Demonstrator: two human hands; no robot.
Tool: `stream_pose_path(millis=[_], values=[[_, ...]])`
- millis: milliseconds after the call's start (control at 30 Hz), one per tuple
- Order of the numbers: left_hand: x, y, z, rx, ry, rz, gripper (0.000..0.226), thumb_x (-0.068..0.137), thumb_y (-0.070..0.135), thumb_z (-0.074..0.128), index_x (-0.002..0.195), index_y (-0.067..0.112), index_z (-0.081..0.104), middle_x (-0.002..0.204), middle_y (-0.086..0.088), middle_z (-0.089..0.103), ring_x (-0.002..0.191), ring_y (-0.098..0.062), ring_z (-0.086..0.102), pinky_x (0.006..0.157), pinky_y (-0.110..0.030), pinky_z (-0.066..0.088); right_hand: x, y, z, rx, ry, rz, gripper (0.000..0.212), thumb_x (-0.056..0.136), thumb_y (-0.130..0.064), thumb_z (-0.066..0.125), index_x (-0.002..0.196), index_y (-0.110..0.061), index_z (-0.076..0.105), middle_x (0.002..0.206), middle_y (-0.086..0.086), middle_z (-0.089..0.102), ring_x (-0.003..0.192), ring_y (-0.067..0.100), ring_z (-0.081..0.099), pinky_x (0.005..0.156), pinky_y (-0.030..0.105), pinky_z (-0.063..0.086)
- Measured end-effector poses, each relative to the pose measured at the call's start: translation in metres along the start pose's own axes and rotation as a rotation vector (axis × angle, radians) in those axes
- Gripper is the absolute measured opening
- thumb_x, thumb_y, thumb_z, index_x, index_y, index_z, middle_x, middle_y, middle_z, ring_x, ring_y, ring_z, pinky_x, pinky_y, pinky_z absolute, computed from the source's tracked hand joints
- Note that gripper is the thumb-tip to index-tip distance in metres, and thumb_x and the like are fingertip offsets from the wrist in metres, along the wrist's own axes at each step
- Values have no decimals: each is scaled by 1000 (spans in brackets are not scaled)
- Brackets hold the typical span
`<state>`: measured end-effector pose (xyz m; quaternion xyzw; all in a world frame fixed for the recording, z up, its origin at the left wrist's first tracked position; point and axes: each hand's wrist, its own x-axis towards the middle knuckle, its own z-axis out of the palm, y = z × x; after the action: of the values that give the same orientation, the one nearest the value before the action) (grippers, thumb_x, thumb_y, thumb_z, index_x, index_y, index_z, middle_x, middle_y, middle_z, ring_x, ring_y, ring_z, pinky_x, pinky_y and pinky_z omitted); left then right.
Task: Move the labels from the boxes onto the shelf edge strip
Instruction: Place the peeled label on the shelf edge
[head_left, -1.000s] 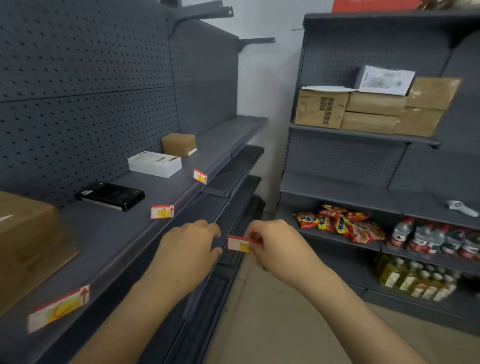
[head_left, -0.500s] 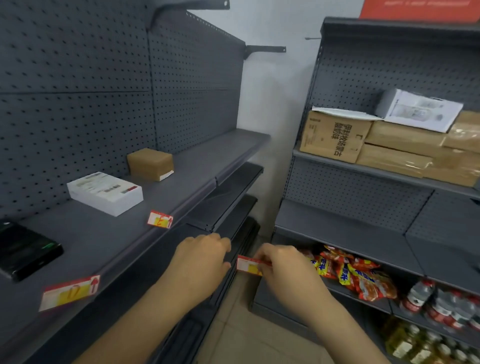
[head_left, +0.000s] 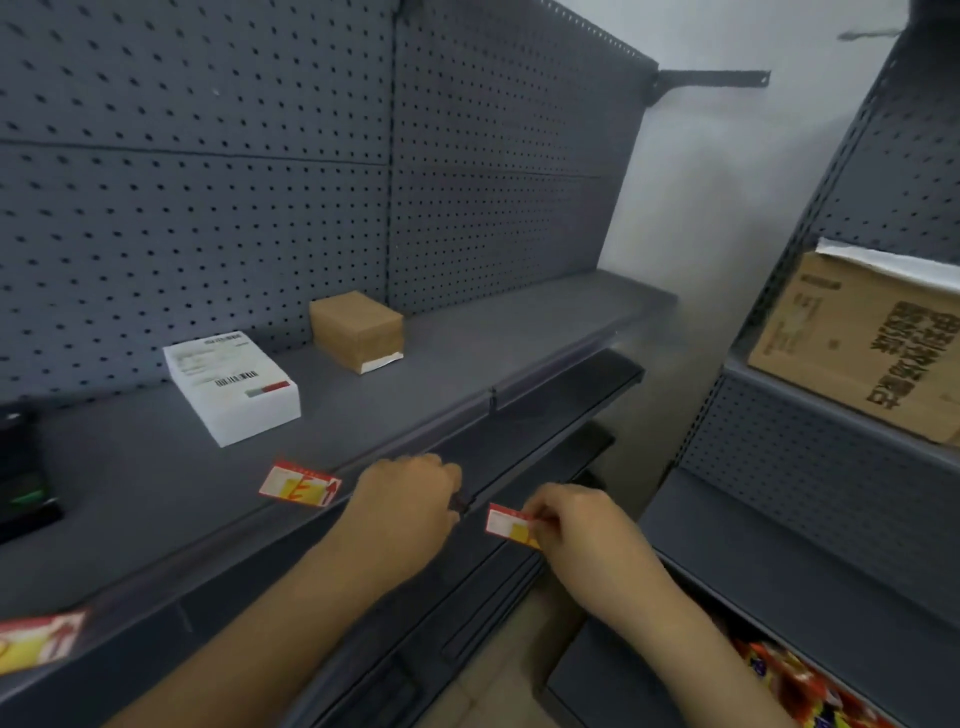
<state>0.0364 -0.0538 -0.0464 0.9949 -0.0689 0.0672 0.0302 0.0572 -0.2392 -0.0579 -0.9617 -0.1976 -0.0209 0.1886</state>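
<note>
My right hand (head_left: 582, 530) pinches a small red and yellow label (head_left: 511, 526) just in front of the grey shelf edge strip (head_left: 540, 379). My left hand (head_left: 410, 499) rests with curled fingers on the strip's front lip, a little left of that label. Another label (head_left: 298, 483) sits in the strip left of my left hand. A third label (head_left: 36, 644) shows at the lower left edge. On the shelf stand a white box (head_left: 231, 384) and a brown box (head_left: 356, 330).
A black box (head_left: 21, 473) lies at the far left of the shelf. Lower dark shelves (head_left: 550, 452) step down below the strip. To the right stands another rack with a cardboard carton (head_left: 857, 348) and red snack packets (head_left: 795, 686).
The view has swung up and closer to the shelf. Both hands have risen to the edge strip; the left now touches its lip, and the right still pinches the label.
</note>
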Motion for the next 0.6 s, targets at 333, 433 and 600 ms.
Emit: stream_pose_path(millis=[333, 433, 600], values=[[105, -20, 32, 97, -12, -271, 26, 95, 34, 50, 116, 21, 57, 118, -3, 61, 108, -24, 59, 84, -33, 46, 128, 42, 8, 61, -75, -165, 14, 89, -11, 55, 94, -20, 63, 94, -1, 57, 84, 15, 55, 74, 35, 51], [125, -19, 43, 74, -29, -325, 27, 95, 31, 49, 119, 21, 53, 120, -3, 60, 108, -24, 59, 83, -33, 47, 157, 59, 7, 79, -125, -185, 13, 89, -10, 56, 94, -18, 64, 94, 0, 58, 84, 14, 56, 75, 34, 51], [152, -21, 57, 149, -101, -414, 19, 93, 19, 49, 112, 19, 55, 115, -4, 63, 103, -25, 61, 77, -33, 47, 212, 72, 11, 104, -164, -277, 10, 90, -18, 57, 94, -19, 66, 95, -1, 63, 83, 13, 59, 73, 32, 52]])
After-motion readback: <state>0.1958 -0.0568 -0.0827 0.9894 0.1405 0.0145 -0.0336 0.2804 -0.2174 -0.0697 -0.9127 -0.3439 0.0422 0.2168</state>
